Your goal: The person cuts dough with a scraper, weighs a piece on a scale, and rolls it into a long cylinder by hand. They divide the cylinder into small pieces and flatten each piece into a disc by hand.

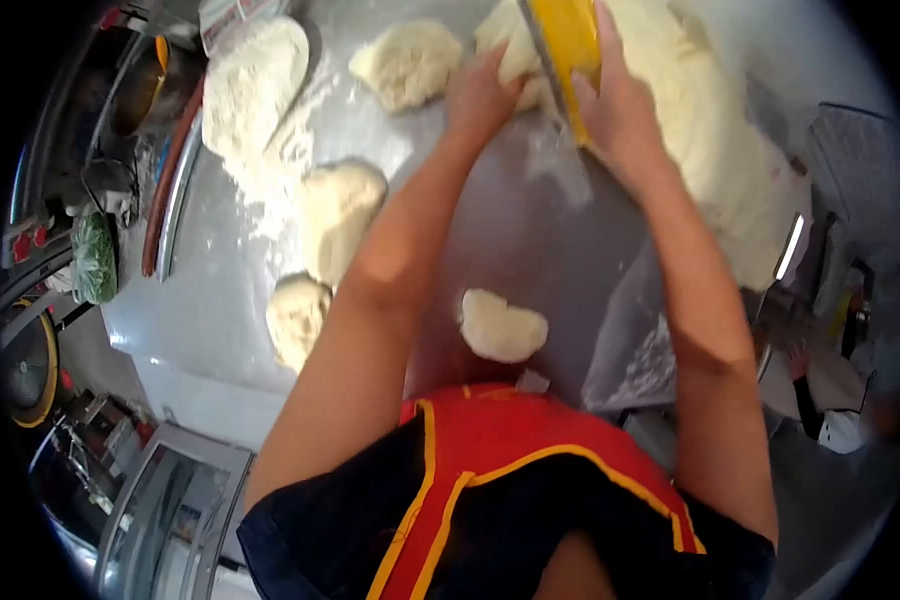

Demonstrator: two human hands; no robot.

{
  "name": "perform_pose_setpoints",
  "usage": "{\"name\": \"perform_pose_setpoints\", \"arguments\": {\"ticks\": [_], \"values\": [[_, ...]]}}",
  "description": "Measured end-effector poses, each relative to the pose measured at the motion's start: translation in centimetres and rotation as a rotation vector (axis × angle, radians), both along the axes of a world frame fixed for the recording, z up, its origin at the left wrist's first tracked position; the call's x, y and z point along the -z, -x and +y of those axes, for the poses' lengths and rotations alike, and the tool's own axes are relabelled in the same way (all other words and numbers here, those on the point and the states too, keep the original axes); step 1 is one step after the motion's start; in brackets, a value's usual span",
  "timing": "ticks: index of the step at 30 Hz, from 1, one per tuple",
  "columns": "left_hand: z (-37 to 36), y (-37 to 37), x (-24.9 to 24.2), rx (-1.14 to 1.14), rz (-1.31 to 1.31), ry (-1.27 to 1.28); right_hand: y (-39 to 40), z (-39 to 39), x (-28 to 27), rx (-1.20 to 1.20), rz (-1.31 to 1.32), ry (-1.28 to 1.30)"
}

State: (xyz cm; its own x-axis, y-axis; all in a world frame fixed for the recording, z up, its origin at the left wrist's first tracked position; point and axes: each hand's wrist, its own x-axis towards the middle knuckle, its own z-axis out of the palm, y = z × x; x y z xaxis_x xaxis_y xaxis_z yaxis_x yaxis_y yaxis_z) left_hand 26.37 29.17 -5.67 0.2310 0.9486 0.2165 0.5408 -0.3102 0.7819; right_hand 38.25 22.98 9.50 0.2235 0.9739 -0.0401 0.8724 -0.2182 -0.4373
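Note:
Near the top of the view, my right hand grips a yellow scraper, its long edge slanting down beside a large mass of dough. Left of the scraper, my left hand holds a piece of dough, with the fingers pressed into it. A rounded dough lump rests just left of that hand. Two more lumps, one longer and one smaller, lie by my left forearm. A small flat dough piece sits close to my red apron.
The metal table carries a pile of white flour at the upper left. A red rolling pin lies along the left edge. A fan and a glass-topped cabinet stand at the left. Another person is at the far right.

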Motion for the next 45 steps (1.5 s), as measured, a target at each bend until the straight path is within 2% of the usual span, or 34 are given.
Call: {"name": "perform_pose_setpoints", "arguments": {"ticks": [1,4,7,10,11,16,21,27,30,31,32,34,35,36,37,39,40,43,45], "values": [[0.0,0.0,-0.2,0.005,-0.01,-0.003,0.2,0.4,-0.5,0.022,0.023,0.062],[-0.2,0.5,1.0,0.012,-0.107,-0.142,0.3,-0.6,-0.3,-0.02,-0.009,-0.035],[-1.2,0.0,2.2,-0.113,-0.065,-0.073,1.1,-1.2,-1.8,-0.017,0.054,-0.042],[-1.4,0.0,2.5,-0.106,-0.095,-0.115,0.6,-1.6,-2.1,-0.009,0.083,-0.005],[-1.3,0.0,2.2,-0.106,-0.094,-0.102,0.1,-2.1,-0.8,-0.039,0.005,-0.071],[-2.2,0.4,1.4,-0.139,-0.048,-0.092,0.7,-1.1,0.3,-0.118,-0.029,-0.012],[-3.6,0.9,0.6,-0.148,-0.085,0.03,1.0,0.5,0.2,-0.194,0.024,0.164],[-3.8,1.1,0.2,-0.22,-0.038,0.051,1.4,4.7,5.3,-0.236,0.03,0.148],[-3.8,1.1,1.0,-0.226,-0.031,0.157,1.7,5.4,6.8,-0.242,-0.008,0.092],[-4.0,1.4,1.0,-0.184,-0.141,0.21,1.7,5.2,7.0,-0.263,-0.022,0.064],[-3.6,2.3,1.0,-0.141,-0.248,0.26,1.6,4.6,7.1,-0.283,-0.035,0.033],[-3.8,4.3,-0.6,-0.122,-0.389,0.394,1.3,1.6,5.6,-0.221,0.079,0.137],[-5.1,5.5,-2.0,-0.111,-0.44,0.358,1.0,-0.7,4.7,-0.186,0.14,0.198],[-6.0,7.0,-1.8,-0.033,-0.542,0.434,0.4,-3.3,3.9,-0.18,0.086,0.286],[-7.1,8.6,-1.4,0.044,-0.642,0.52,-0.7,-6.5,3.4,-0.174,0.097,0.232],[-10.6,11.6,-4.9,0.266,-0.738,0.63,-2.8,-13.9,2.5,-0.168,0.117,0.132],[-12.4,12.7,-6.4,0.318,-0.665,0.71,-3.2,-17.2,1.1,-0.095,0.196,0.115],[-17.7,13.3,-7.8,0.647,-0.105,-0.008,-4.6,-26.4,-0.3,0.094,0.284,-0.039],[-23.1,12.5,-8.0,0.886,0.389,-0.027,-4.6,-31.9,-0.2,0.231,0.355,-0.066]]}}
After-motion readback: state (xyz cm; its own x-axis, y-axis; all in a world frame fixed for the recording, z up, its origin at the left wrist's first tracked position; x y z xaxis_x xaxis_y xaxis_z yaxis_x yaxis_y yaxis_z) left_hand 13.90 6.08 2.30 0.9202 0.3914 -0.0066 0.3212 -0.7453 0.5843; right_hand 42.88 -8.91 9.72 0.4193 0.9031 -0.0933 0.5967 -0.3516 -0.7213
